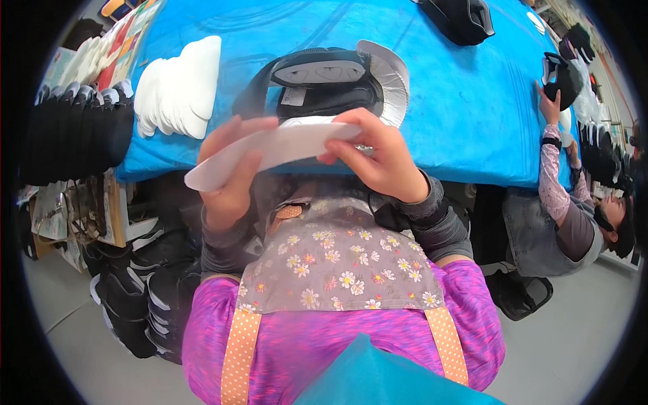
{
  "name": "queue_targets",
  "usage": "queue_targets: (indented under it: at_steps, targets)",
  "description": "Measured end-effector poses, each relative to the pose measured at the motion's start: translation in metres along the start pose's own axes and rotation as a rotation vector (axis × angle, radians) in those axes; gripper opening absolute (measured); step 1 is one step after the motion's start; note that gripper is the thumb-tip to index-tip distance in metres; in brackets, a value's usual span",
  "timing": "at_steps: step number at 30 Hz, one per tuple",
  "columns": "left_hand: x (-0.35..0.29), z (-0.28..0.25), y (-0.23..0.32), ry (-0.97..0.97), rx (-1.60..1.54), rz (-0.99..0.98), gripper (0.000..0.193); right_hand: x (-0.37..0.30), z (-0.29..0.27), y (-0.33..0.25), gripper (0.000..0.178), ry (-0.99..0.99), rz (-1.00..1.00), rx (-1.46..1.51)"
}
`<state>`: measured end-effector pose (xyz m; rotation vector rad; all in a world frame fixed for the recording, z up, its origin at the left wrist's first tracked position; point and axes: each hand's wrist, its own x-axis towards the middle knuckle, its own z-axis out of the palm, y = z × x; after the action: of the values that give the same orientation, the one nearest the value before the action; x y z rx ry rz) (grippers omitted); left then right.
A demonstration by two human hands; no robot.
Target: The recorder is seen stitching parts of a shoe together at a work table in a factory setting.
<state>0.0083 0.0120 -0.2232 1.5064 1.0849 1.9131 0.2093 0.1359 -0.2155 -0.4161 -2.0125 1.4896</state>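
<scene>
A slim, flat white piece [300,144], rounded at its end and slightly bent, is held between both hands above the table's near edge. My left hand [233,158], a little blurred, pinches it near its left end with the thumb in front. At its right end my right hand [381,155] grips it between thumb and fingers. Just behind the hands lies a black sewn item [324,96] with a grey padded panel, a white tag inside and a silvery-white crinkled flap [395,81] curving along its right side. The hands partly cover its near edge.
Left on the blue-covered table [466,115] lies a fanned stack of white pieces [179,88]. Stacked black items [77,135] stand at the far left, and more [145,290] sit below. Another black item [462,20] lies at the back. A co-worker [560,209] handles black goods at right.
</scene>
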Motion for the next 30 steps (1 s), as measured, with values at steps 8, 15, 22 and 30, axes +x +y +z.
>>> queue_targets:
  at_steps: [8, 15, 22, 30]
  targets:
    - [0.023, 0.021, -0.024, -0.004, 0.833, 0.287, 0.045, 0.018, 0.014, -0.011, 0.081, 0.071, -0.044, -0.323]
    - [0.035, 0.024, -0.004, -0.139, 1.07, 0.283, 0.054, 0.026, 0.029, -0.014, 0.079, 0.173, 0.01, -0.336]
    - [0.037, -0.002, -0.037, -0.009, 0.84, 0.106, 0.072, 0.028, -0.009, 0.003, 0.065, 0.234, 0.047, -0.188]
    - [0.023, -0.027, -0.066, 0.144, 0.536, -0.184, 0.042, 0.04, -0.012, 0.01, 0.066, 0.089, -0.082, -0.508]
